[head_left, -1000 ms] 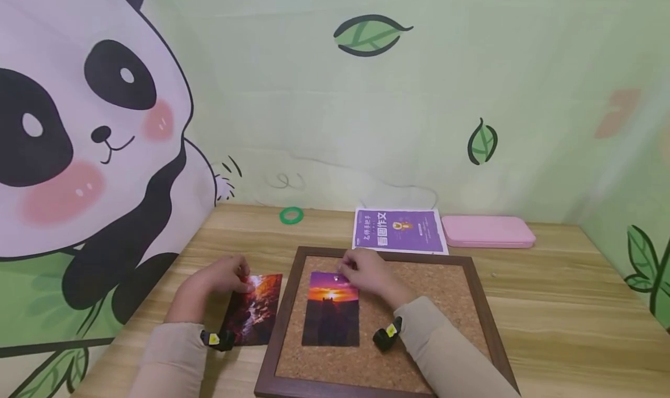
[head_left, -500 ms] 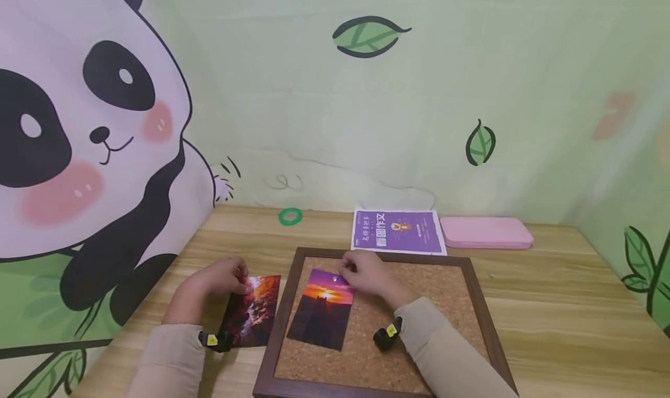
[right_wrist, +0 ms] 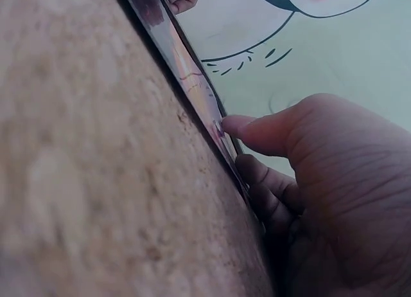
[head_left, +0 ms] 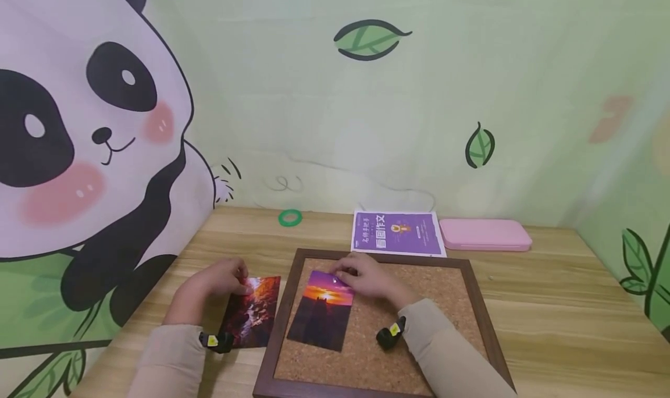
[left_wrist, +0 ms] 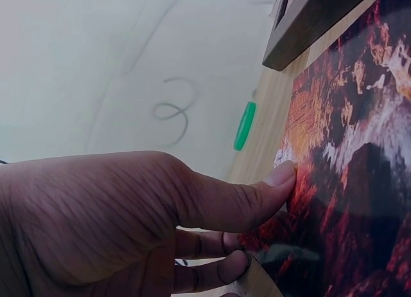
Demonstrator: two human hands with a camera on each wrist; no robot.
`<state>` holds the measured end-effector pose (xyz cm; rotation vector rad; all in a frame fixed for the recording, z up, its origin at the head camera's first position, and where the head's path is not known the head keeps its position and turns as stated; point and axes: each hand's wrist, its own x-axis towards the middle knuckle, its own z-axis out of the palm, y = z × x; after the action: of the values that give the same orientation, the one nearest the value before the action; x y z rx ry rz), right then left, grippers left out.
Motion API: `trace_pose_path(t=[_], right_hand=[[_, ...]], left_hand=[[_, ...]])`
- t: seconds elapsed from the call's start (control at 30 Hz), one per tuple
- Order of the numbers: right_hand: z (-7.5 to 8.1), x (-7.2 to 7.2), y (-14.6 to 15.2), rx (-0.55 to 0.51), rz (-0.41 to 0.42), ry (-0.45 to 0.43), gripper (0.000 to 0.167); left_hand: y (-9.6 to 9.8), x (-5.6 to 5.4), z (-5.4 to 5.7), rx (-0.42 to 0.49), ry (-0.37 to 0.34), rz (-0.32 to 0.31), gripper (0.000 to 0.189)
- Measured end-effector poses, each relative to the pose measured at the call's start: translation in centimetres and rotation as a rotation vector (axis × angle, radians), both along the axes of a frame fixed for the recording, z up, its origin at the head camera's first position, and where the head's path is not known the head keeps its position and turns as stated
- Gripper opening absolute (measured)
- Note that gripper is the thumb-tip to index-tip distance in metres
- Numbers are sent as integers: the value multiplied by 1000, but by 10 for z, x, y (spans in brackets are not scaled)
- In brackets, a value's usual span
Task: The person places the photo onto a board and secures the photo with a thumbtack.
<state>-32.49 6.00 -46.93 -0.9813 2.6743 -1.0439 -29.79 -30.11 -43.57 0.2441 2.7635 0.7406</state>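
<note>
My left hand (head_left: 222, 276) pinches the top left corner of a red and orange rock photo (head_left: 253, 313), thumb on its face, as the left wrist view shows. A sunset photo (head_left: 320, 313) lies tilted on the framed cork board (head_left: 413, 351). At its top right corner sits a small shiny pin head (head_left: 335, 280). My right hand (head_left: 366, 277) holds this corner between thumb and fingers. In the right wrist view the thumb (right_wrist: 263, 133) meets the photo's face beside the pin, while the other fingers are bent at its edge and partly hidden.
Behind the board lie a purple and white booklet (head_left: 398, 233) and a pink case (head_left: 485, 235). A green ring (head_left: 290, 217) lies at the back left of the wooden table (head_left: 555, 305). The board's dark frame (head_left: 277, 340) stands close to the rock photo.
The sunset photo has turned clockwise, its lower end swinging left. My right hand has shifted slightly at the pinned corner. The left hand and the rock photo have stayed put.
</note>
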Motion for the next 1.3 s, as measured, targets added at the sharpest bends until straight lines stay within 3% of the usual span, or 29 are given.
trace_pose_path(t=[0.27, 0.5, 0.8, 0.93, 1.03, 1.17, 1.3], right_hand=[[1, -2, 2, -18, 40, 12, 24], [1, -3, 1, -11, 17, -16, 23], [2, -2, 1, 7, 19, 9, 21], [8, 1, 0, -10, 30, 37, 20], [15, 5, 1, 3, 54, 75, 29], [28, 15, 6, 50, 131, 149, 40], [34, 25, 18, 45, 177, 138, 44]], left_hand=[[2, -1, 3, 10, 2, 9, 31], [2, -1, 5, 10, 0, 4, 31], [0, -1, 5, 29, 16, -20, 29], [-2, 0, 5, 46, 16, -18, 26], [-3, -1, 4, 52, 8, -20, 24], [-6, -3, -2, 76, 8, -21, 24], [-10, -4, -9, 106, 11, -17, 24]])
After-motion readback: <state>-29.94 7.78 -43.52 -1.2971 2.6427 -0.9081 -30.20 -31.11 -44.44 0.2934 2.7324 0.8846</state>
